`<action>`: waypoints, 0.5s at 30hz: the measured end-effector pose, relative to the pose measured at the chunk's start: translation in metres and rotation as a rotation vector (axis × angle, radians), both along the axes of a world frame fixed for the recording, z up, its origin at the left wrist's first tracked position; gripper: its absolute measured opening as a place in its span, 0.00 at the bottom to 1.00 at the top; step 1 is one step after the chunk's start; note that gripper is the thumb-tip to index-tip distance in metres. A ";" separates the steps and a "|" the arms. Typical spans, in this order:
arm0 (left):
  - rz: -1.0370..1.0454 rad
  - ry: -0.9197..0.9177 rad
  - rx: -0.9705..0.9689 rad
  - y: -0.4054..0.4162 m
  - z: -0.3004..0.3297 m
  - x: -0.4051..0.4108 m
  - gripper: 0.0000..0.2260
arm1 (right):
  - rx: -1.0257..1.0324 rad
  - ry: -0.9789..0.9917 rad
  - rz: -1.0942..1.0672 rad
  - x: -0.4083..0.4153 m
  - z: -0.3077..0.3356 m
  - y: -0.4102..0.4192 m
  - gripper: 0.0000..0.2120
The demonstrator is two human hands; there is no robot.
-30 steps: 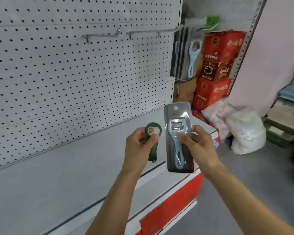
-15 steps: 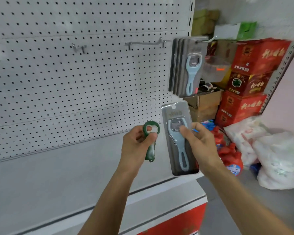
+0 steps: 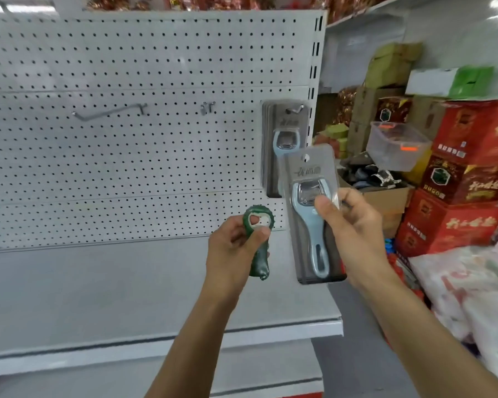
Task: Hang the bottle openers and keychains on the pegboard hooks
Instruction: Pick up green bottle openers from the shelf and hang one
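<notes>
Packaged bottle opener (image 3: 311,214) upright, pinched in right hand's (image 3: 354,234) grip.

Far right, red boxes (image 3: 469,179) stand stacked, with a white and green box (image 3: 452,81) on top. Left of them a clear tub (image 3: 397,145) sits above an open carton (image 3: 385,193). White bags (image 3: 469,294) lie near right. A grey shelf (image 3: 98,297) spans the near left.

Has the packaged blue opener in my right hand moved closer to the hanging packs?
Yes. The packaged blue opener has risen toward the hanging packs and now overlaps their lower edge.
</notes>
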State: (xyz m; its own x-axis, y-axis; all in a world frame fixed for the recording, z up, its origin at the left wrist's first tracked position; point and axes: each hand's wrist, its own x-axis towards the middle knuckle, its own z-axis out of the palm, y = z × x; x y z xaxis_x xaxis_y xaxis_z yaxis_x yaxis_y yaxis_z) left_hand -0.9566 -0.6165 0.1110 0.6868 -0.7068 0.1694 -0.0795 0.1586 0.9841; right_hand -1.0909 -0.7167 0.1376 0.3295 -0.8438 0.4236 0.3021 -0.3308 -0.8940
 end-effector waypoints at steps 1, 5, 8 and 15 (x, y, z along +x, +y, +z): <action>0.001 -0.004 -0.010 -0.001 0.004 -0.004 0.04 | -0.019 -0.013 0.002 -0.001 0.006 -0.002 0.02; 0.013 -0.036 -0.041 -0.006 0.018 -0.011 0.04 | -0.075 -0.027 0.005 -0.001 0.031 -0.010 0.06; 0.034 -0.048 -0.058 -0.009 0.026 -0.010 0.04 | -0.096 -0.029 -0.011 0.003 0.044 -0.017 0.05; 0.058 -0.059 -0.065 -0.009 0.030 -0.006 0.04 | -0.043 -0.025 0.016 0.021 0.055 -0.033 0.01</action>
State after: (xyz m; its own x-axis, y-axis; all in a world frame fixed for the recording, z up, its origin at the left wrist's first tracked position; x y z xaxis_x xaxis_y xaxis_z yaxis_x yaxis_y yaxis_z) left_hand -0.9624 -0.6253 0.1411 0.7138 -0.6522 0.2553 -0.1483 0.2154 0.9652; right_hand -1.0701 -0.7499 0.1930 0.3314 -0.8196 0.4674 0.3297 -0.3635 -0.8713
